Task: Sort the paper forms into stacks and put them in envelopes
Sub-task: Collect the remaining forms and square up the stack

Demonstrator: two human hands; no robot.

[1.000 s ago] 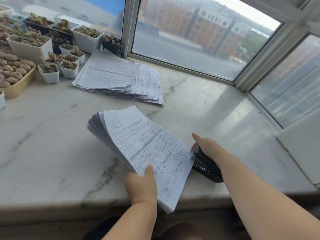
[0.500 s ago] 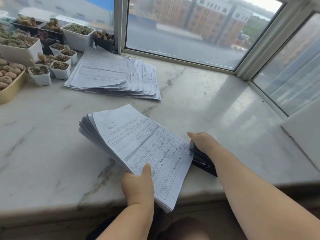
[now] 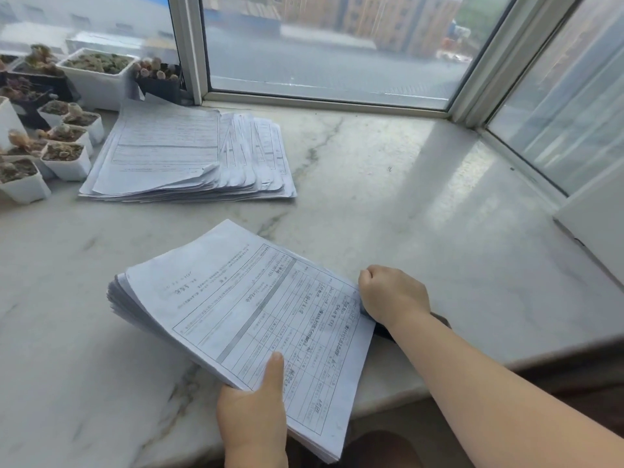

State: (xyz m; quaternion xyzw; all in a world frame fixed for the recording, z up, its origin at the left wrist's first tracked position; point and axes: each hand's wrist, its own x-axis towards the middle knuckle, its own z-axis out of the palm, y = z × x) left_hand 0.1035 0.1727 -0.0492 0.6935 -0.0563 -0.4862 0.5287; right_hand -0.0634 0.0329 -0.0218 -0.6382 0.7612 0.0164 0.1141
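Form stack held at the sill edge; stapler under the right hand.
The left hand (image 3: 252, 421) pinched the paper forms (image 3: 246, 319) by one corner over the marble sill (image 3: 422, 211). The right hand (image 3: 393, 295), closed, pressed the dark stapler (image 3: 383, 331). Risk: the one-corner pinch could let sheets fan and slide off.

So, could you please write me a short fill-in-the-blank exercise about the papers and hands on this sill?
1. The left hand holds a thick stack of forms with its ____ on top.
2. The fanned pile of papers lies beside the potted ____.
3. The right hand presses on a ____ object at the stack's edge.

Missing words: thumb; plants; black
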